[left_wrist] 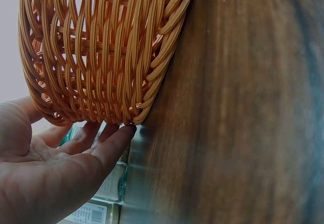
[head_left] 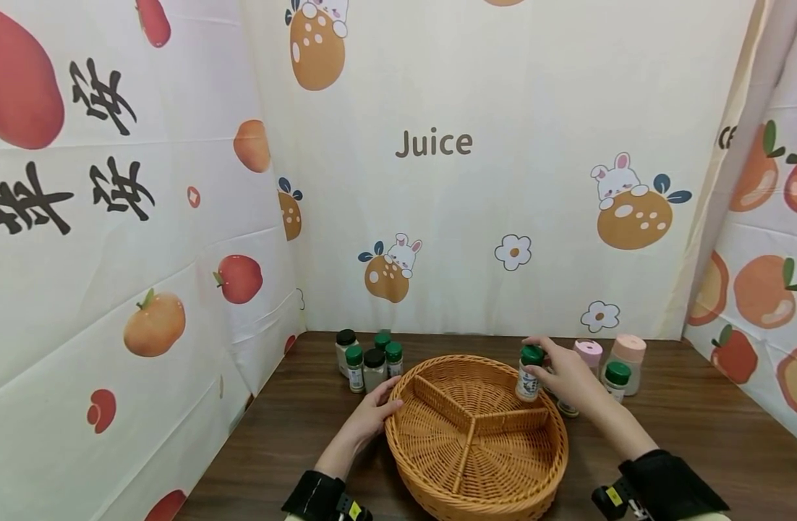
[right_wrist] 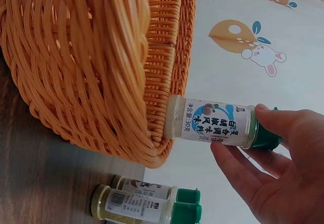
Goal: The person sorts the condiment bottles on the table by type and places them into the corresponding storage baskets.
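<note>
My right hand (head_left: 568,376) pinches a green-capped spice jar (head_left: 529,373) over the basket (head_left: 437,463) rim. My left hand (head_left: 372,417), fingers relaxed, rests against its side.

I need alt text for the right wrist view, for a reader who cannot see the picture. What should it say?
A right hand pinches a small clear spice jar with a green cap, its base at the rim of a round woven wicker basket. Two more green-capped jars lie below on the dark wooden table.
</note>
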A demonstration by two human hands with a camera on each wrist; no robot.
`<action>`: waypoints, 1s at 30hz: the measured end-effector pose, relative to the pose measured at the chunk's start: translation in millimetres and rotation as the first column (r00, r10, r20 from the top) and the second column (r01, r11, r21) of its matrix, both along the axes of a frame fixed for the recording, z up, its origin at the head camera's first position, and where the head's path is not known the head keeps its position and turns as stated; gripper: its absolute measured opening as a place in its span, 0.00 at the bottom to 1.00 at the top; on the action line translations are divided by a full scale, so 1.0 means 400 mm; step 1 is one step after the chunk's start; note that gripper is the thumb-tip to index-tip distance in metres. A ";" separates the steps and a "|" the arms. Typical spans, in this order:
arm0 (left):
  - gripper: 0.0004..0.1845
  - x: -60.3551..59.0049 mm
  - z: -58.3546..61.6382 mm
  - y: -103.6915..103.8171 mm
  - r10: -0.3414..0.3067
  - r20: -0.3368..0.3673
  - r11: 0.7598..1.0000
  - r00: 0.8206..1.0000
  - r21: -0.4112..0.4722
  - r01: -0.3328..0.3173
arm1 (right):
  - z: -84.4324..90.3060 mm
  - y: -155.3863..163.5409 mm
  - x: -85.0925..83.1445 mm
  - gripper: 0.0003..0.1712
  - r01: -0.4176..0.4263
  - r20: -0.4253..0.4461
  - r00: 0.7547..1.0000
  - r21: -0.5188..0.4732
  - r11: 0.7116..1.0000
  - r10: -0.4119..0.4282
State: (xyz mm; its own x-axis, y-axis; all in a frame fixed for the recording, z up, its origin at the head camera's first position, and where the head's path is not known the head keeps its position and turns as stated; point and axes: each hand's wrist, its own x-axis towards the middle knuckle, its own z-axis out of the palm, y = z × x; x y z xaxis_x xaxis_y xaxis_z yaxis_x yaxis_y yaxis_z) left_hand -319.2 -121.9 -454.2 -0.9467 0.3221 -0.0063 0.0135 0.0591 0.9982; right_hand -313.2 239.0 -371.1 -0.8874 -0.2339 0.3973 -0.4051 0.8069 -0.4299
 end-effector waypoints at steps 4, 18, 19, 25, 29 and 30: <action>0.31 0.002 0.000 -0.001 -0.001 0.003 1.000 1.000 -0.004 0.001 | -0.009 -0.006 -0.001 0.25 -0.022 0.009 1.000 -0.002 1.000 0.022; 0.31 -0.002 -0.004 -0.002 -0.005 0.009 1.000 1.000 0.006 0.005 | -0.043 -0.003 -0.001 0.25 -0.023 0.066 0.998 0.002 1.000 0.023; 0.31 -0.001 -0.003 -0.002 -0.005 0.009 1.000 1.000 0.006 0.005 | -0.045 -0.003 -0.001 0.25 -0.023 0.070 0.997 0.000 1.000 0.023; 0.31 -0.002 -0.003 -0.003 -0.009 0.005 1.000 1.000 0.008 0.009 | -0.052 -0.001 -0.001 0.25 -0.021 0.096 0.995 -0.008 1.000 0.022; 0.31 -0.004 -0.004 -0.003 -0.013 0.003 1.000 1.000 0.010 0.013 | -0.056 0.000 -0.002 0.25 -0.013 0.107 0.994 -0.004 1.000 0.013; 0.31 -0.004 -0.005 -0.004 -0.014 0.003 1.000 1.000 0.009 0.014 | -0.058 0.000 -0.002 0.25 -0.009 0.110 0.994 0.000 1.000 0.009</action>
State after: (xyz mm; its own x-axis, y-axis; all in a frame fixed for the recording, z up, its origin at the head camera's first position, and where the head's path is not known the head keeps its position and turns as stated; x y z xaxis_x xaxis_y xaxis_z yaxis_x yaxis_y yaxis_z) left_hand -321.0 -123.3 -456.1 -0.9422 0.3351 -0.0057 0.0116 0.0496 0.9987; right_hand -314.0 238.9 -394.2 -0.9236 -0.2419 0.2975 -0.3626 0.8035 -0.4721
